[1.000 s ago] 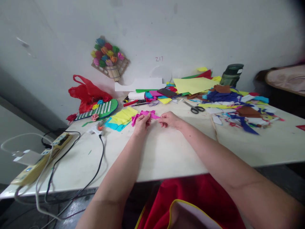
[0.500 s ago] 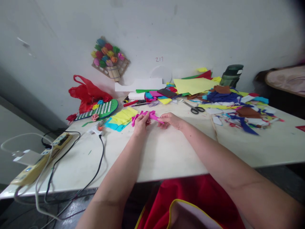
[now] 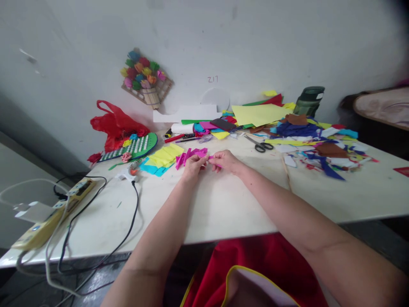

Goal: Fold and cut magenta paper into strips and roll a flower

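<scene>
My left hand [image 3: 195,164] and right hand [image 3: 224,162] are pinching a small pink strip [image 3: 210,157] between them, over the worktop [image 3: 223,204]. More pink pieces [image 3: 191,153] are lying beside my left hand, and yellow sheets [image 3: 166,155] (blue ones [image 3: 154,169] are peeking out beneath) are resting farther left. Black-handled scissors [image 3: 260,147] are lying beyond my right hand.

Hands [image 3: 193,166] [image 3: 225,161] close together, fingertips [image 3: 215,162] pinched, arms [image 3: 159,232] [image 3: 287,207] extended
</scene>
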`<state>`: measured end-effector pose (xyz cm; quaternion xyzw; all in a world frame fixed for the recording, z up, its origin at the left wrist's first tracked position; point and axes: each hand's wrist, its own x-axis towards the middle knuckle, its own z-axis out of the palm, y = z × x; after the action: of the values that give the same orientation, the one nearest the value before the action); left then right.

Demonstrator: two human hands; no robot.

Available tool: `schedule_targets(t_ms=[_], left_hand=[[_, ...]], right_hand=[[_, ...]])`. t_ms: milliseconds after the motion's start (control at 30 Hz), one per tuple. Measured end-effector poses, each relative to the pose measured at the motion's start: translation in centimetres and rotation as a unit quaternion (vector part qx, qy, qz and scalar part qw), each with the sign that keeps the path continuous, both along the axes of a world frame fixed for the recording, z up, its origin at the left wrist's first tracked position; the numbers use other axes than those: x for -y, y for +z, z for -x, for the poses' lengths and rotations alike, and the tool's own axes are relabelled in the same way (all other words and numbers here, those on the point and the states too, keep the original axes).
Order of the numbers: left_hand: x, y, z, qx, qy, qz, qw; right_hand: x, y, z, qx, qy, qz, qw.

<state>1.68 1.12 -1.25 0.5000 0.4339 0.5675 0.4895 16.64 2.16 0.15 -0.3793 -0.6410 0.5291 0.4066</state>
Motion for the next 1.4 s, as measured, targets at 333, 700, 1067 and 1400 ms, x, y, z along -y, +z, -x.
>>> schedule_targets(t_ms=[333,700,1067,1400], left_hand=[[0.3,0.3,0.1,0.014,0.01,-0.004,1.0],[-0.1,0.1,0.3,0.005,0.061,-0.011,0.998],[0.1,0.5,-0.3,-0.024,0.103,-0.027,0.994],[0.4,0.4,-1.2,-0.056,0.073,-0.008,0.996]], right_hand=[[0.1,0.0,0.1,-0.005,0.01,0.03,0.999],[-0.4,-0.2,-0.5,-0.01,0.013,0.029,0.999],[-0.9,-0.6,-0.1,-0.024,-0.11,-0.014,0.993],[-1.5,-1.5,0.1,0.145,-0.161,-0.175,0.961]])
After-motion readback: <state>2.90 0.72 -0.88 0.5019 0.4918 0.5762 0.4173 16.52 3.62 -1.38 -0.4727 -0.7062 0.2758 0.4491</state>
